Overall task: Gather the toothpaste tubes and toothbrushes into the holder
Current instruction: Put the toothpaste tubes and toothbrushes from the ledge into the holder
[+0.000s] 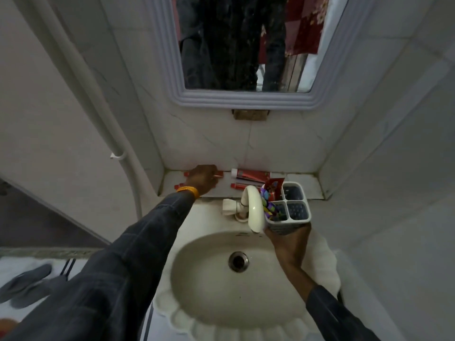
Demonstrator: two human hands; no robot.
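My right hand grips a white four-compartment holder from below, over the right side of the sink. A red toothpaste tube and colourful items stand in its left compartments; the right compartments look empty. My left hand reaches onto the ledge behind the sink, its fingers closed around a thin red toothbrush lying there. A second red toothbrush end shows below the wrist. A large red toothpaste tube with a white cap lies on the ledge, and a smaller red tube lies in front of it.
A cream tap arches over the sink right beside the holder. A mirror hangs on the tiled wall above. A white pipe runs down the left wall. Grey slippers lie on the floor at lower left.
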